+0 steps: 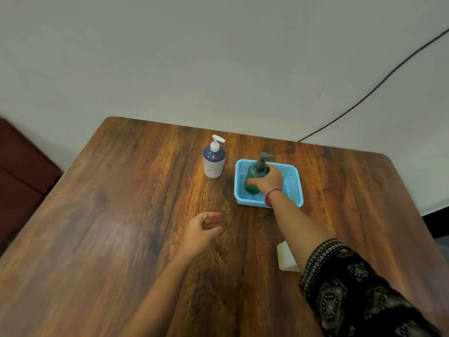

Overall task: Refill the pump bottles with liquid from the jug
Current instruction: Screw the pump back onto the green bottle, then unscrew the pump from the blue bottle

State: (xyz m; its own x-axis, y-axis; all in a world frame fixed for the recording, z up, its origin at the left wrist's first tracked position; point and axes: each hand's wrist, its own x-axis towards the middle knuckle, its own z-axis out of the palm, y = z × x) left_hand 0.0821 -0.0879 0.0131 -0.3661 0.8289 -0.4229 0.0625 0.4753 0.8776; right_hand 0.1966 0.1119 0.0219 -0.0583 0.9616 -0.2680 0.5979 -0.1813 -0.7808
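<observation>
Green pump bottle stands upright in blue mesh basket on wooden tabletop, far right of centre. Right hand wraps its fingers around the bottle's body, gripping it; pink band at the wrist, patterned dark sleeve on the forearm. White-and-purple pump bottle stands upright just left of the basket, apart from it, white pump on top. Left hand hovers nearer the camera, fingers loosely curled, holding nothing. Pale block lies on the tabletop, partly hidden by the right arm. Black cable runs along the wall.
</observation>
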